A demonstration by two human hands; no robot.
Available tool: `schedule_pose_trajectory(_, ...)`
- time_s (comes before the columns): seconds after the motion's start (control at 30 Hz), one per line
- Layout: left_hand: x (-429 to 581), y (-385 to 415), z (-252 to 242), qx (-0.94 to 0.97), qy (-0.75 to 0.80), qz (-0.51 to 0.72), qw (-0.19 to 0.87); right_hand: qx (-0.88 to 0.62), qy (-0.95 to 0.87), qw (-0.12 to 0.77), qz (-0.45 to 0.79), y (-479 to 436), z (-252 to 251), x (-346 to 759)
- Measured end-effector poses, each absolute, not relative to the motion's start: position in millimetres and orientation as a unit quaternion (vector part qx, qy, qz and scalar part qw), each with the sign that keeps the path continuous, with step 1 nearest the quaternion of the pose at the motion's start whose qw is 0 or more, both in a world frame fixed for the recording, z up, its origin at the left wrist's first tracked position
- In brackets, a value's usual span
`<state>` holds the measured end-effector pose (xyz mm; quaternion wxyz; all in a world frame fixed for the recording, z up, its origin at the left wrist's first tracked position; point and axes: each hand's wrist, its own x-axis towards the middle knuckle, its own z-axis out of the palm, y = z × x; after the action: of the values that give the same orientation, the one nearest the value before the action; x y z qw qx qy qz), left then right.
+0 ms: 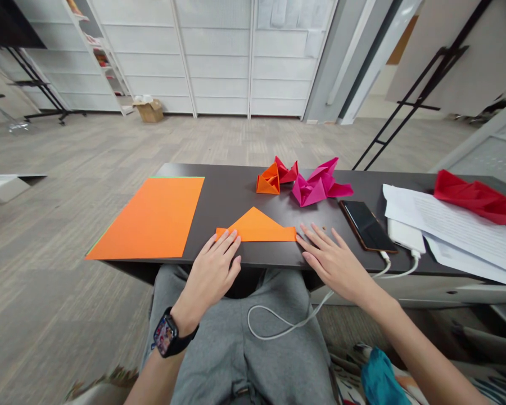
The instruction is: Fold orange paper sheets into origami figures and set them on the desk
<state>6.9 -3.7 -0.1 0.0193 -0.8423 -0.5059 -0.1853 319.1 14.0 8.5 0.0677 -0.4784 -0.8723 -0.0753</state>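
Here's the room: a wall of white panels runs across the far side, and white shelves angle off to the left. A cardboard box sits at their foot on the gray floor. There's a black metal stand on the left, a black frame on the right, a bright doorway beyond, and a dark table up front!

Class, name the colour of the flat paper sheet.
The sheet is orange, best seen in the head view.
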Motion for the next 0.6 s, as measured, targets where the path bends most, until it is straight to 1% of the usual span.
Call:
schedule_pose_trajectory(0.27, -6.8, -1.2, -1.3, -0.846, -0.499, -0.187, 0.003, -0.497, -0.858, 0.096, -0.082, 13.6, 14.1, 308.1)
schedule_pose_trajectory(0.43, -30.0, -0.9, -0.1, -0.81, -0.548, -0.209, 0.022, -0.466, -0.872, 0.111, -0.099, 18.7, 16.8, 305.9)
schedule_pose_trajectory(0.53, -33.2, 2.1, -2.1, -0.787, -0.566, -0.244, -0.005, -0.469, -0.869, 0.135, -0.077, 27.9, 14.7, 308.2)
schedule_pose_trajectory(0.6, -28.6, 6.8, -3.2, -0.748, -0.595, -0.292, -0.03, -0.481, -0.862, 0.154, -0.041, 37.0, 12.8, 307.5)
